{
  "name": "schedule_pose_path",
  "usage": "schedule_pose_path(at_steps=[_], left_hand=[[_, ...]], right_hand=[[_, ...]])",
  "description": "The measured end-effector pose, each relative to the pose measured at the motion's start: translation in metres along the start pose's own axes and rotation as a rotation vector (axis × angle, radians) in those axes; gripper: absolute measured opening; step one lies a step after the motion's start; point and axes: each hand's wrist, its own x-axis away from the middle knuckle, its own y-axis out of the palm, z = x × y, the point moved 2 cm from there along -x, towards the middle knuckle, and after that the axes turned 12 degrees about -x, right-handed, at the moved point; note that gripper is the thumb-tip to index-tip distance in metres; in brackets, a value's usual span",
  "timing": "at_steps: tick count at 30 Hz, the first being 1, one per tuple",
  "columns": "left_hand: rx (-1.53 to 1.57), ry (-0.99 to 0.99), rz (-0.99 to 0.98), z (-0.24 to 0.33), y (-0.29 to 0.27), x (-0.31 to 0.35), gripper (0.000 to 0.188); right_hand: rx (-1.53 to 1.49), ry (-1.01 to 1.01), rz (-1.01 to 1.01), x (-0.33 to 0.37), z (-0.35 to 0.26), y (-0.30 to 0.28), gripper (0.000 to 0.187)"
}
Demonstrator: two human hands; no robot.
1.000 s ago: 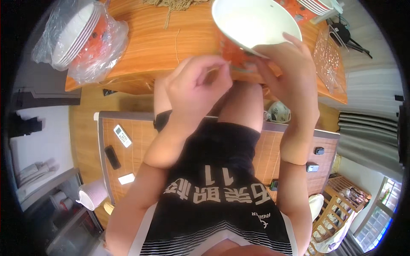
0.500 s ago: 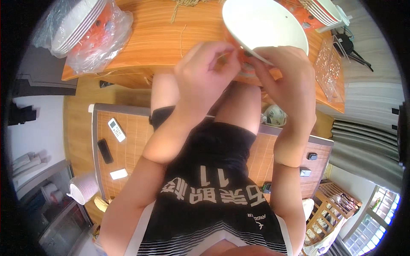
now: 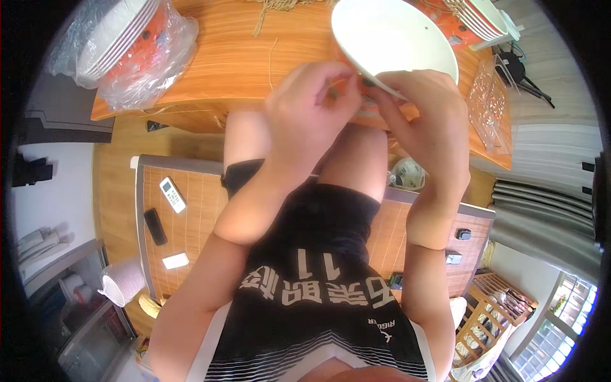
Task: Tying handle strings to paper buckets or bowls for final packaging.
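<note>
A large round bucket point(image 3: 398, 38), white inside and orange-patterned outside, tilts over the front edge of the wooden table. A small dark hole shows near its far rim. My right hand point(image 3: 433, 105) grips the near rim, thumb and fingers on either side of the wall. Just left of it, my left hand point(image 3: 313, 99) is closed in a pinch against the bucket's outer side. What lies between those fingertips is too small and blurred to make out.
Plastic-wrapped stacked buckets point(image 3: 137, 51) stand at the table's left. More stacked buckets point(image 3: 474, 22) are at the far right, beside a clear plastic tray point(image 3: 489, 105). Beige cords point(image 3: 280, 6) lie at the back. A remote point(image 3: 172, 194) and black phone point(image 3: 154, 226) rest on the mat.
My left hand has shifted slightly to the right, still pinched at the bucket's side. The right hand and the bucket stay almost where they were.
</note>
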Motion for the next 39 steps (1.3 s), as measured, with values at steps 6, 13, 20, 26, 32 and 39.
schedule_pose_path(at_steps=[6, 13, 20, 26, 32, 39], left_hand=[[0.004, -0.036, -0.022, 0.003, -0.001, 0.000, 0.013], [0.015, -0.040, -0.011, 0.006, 0.001, 0.000, 0.014], [-0.058, -0.063, -0.050, 0.010, -0.005, -0.002, 0.014], [-0.062, -0.061, -0.077, 0.011, -0.008, -0.002, 0.013], [0.019, -0.063, -0.097, 0.005, -0.007, 0.001, 0.014], [0.142, -0.295, -0.254, 0.000, -0.012, -0.008, 0.013]], right_hand=[[-0.181, 0.112, -0.036, -0.011, 0.001, -0.018, 0.013], [-0.248, 0.135, -0.469, -0.053, 0.025, -0.038, 0.019], [-0.304, 0.051, -0.581, -0.060, 0.027, -0.018, 0.012], [-0.300, -0.043, -0.456, -0.055, 0.026, -0.016, 0.012], [-0.122, 0.011, -0.401, -0.055, 0.004, -0.026, 0.010], [0.324, 0.170, -0.016, -0.034, -0.042, 0.001, 0.003]])
